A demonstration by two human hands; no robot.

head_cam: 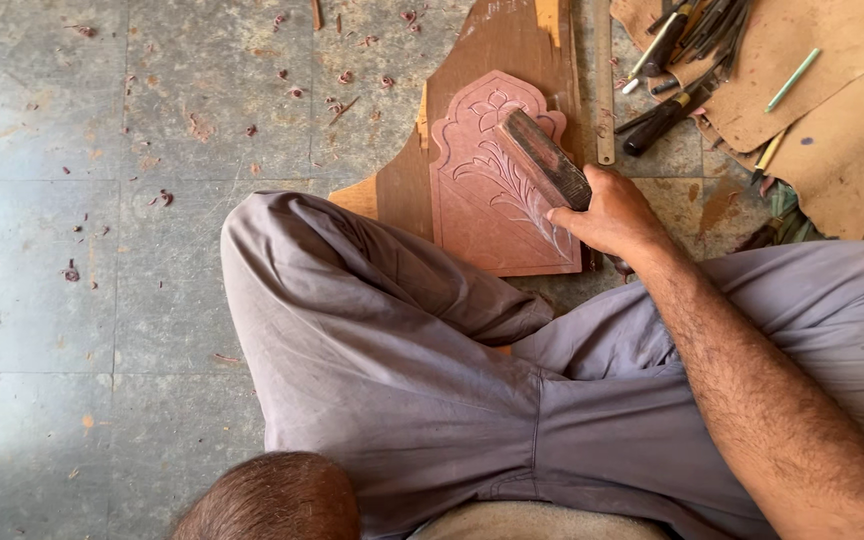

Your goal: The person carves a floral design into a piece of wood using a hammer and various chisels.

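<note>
Your right hand (607, 215) is gripping a dark, worn wooden block (544, 157), matt and scuffed. Under it is lying a reddish wood panel (492, 200), carved and unpolished. At two o'clock, rough brown leather (832, 110) is showing.

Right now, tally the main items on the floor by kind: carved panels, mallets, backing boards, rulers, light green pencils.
Carved reddish panel: 1
Dark wooden mallet, held in the right hand: 1
Brown backing board: 1
Long ruler: 1
Light green pencil: 1
Total: 5
The bundle of chisels at top right is too overlapped to count.
</note>
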